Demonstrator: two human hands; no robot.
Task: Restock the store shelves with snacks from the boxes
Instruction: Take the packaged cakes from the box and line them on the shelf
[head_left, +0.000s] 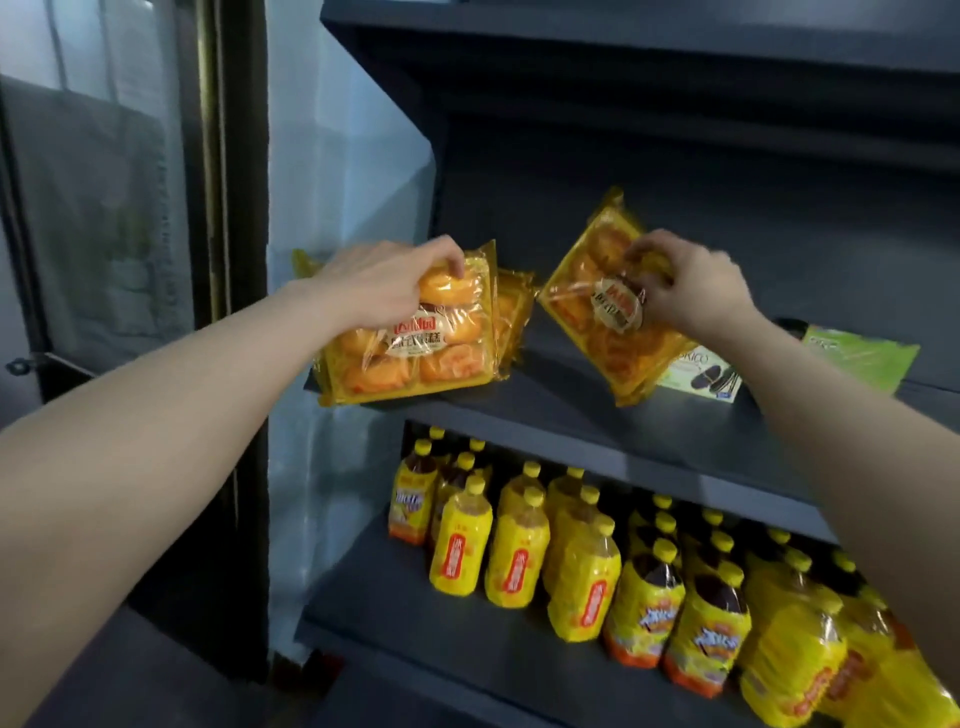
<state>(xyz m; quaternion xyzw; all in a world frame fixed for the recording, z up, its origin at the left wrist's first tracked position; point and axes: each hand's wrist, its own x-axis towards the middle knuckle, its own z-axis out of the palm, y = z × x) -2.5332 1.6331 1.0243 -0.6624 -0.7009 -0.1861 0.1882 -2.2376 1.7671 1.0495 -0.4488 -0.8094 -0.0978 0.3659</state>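
My left hand (384, 283) grips the top of a yellow pack of small cakes (415, 345) that stands at the left end of the dark shelf (613, 421). Another yellow pack (511, 312) leans just behind it. My right hand (691, 288) holds a second yellow cake pack (602, 317), tilted and raised over the middle of the same shelf, with its lower corner close to a box. The boxes of stock are out of view.
A pale green biscuit box (698, 374) and a green pack (857, 356) lie on the shelf to the right. Several yellow drink bottles (571, 551) fill the shelf below. A glass fridge door (104, 208) stands at the left.
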